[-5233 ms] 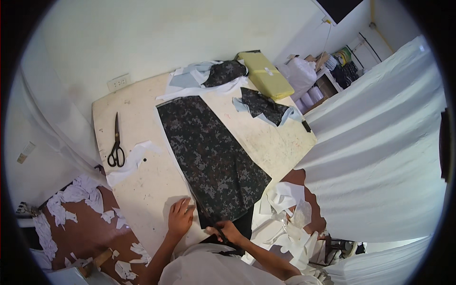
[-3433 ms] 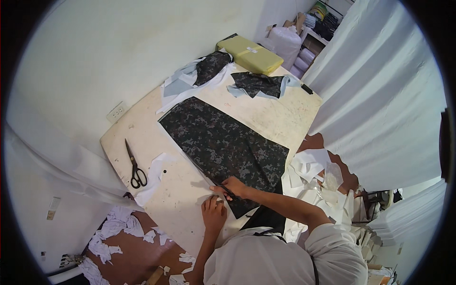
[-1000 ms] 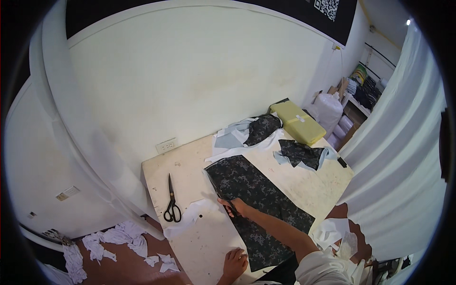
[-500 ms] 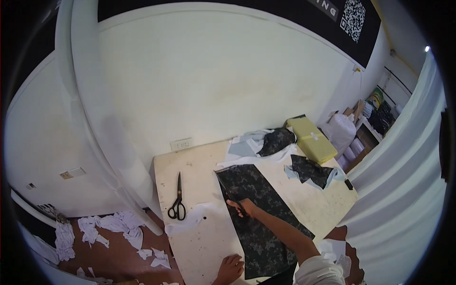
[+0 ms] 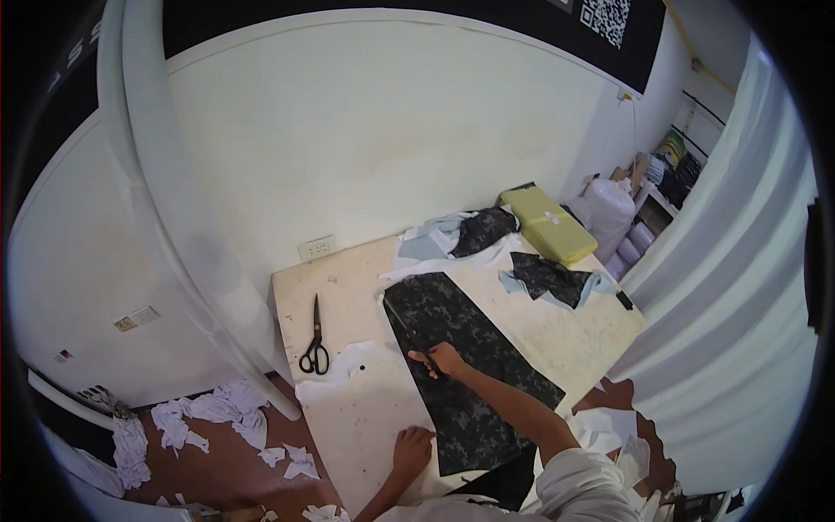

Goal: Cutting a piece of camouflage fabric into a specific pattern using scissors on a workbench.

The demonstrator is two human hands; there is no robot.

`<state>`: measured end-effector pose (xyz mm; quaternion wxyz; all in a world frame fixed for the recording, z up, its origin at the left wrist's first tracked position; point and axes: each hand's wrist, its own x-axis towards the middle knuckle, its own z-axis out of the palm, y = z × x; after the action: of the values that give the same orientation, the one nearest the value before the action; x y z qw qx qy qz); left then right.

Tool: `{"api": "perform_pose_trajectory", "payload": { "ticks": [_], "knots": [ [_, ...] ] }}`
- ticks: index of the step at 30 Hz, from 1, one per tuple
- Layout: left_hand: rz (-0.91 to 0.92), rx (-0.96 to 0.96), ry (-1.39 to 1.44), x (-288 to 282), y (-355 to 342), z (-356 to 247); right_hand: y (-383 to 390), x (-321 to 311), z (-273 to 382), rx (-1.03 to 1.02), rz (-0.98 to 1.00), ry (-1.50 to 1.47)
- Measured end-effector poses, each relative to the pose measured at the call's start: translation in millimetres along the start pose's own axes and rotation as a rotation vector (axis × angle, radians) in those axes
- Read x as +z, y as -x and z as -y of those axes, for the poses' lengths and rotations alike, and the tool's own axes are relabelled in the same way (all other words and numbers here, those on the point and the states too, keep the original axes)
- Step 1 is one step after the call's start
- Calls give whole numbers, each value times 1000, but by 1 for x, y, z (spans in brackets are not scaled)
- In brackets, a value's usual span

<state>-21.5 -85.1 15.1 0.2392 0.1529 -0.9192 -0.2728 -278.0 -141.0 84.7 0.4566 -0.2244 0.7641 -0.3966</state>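
A long piece of dark camouflage fabric [image 5: 487, 391] lies spread down the middle of the table. My right hand [image 5: 439, 358] is closed around the black handles of scissors, over the left side of the fabric. Their blades, only partly distinguishable, point toward the far left corner of the cloth. Flat on the tabletop by the fabric's near left edge rests my left hand [image 5: 412, 450], its fingers extended and holding nothing. A second pair of black-handled scissors [image 5: 316, 339] lies on the left of the table, blades pointing away from me.
Fabric scraps [image 5: 487, 230] lie at the table's back, and a dark-and-light-blue scrap [image 5: 552, 278] lies farther right. A yellow box [image 5: 550, 224] stands at the far right corner. White cloth pieces [image 5: 209, 418] litter the floor. White curtains [image 5: 722, 278] hang along the right.
The view has shifted, so the table sits slightly higher and farther left. My left forearm shows more, with its hand still beside the fabric edge. My right hand keeps its grip on the scissors.
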Motion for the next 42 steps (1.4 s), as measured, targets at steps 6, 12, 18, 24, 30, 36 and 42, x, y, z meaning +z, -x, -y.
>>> {"api": "perform_pose_trajectory", "payload": {
  "ticks": [6, 12, 18, 24, 30, 36, 42],
  "knots": [
    [19, -94, 3, -15, -11, -3, 59, -14, -26, -41, -69, 55],
    [-308, -387, 269, -58, 46, 32, 112, -30, -55, -67, -49, 76],
    [-972, -918, 201, -90, 199, 151, 140, -27, -90, -85, 13, 141],
    [-1217, -1200, 153, -117, 381, 188, 172, -25, -124, -2, 253, 133],
    [-1175, -1327, -159, -73, 421, 152, 223, -18, -151, 58, 307, 207],
    [-1115, -1244, 145, -136, 252, 153, 256, 4, -171, -2, -40, 232],
    [-1065, -678, 458, -258, 19, 112, 252, 23, -185, 48, -203, -263]
  ]
}}
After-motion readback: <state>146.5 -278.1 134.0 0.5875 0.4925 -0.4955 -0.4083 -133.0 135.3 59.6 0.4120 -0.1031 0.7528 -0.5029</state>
